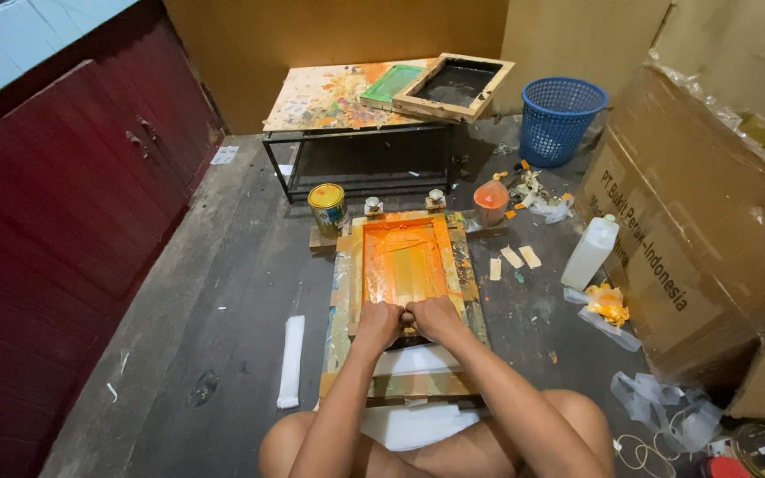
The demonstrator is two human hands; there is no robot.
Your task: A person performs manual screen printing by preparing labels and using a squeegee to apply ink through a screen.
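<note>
Both hands (409, 319) gripping squeegee on orange-inked wooden screen frame (405, 257)

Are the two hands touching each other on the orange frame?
Touching. The head view shows the left hand and right hand pressed knuckle to knuckle with no gap, both at the near edge of the orange printing frame.

Low table (312, 97), paint-spattered top, against far wall; green frame (389, 85) and black-mesh wooden frame (453, 86) lying on it. Blue basket (560, 115) just right of table. Yellow-lidded tin (328, 208) on floor near table. White jug (590, 252) beside big cardboard box (710, 221). White strip (291, 360) on floor, left. Red cupboard (64, 195) along left wall
</note>
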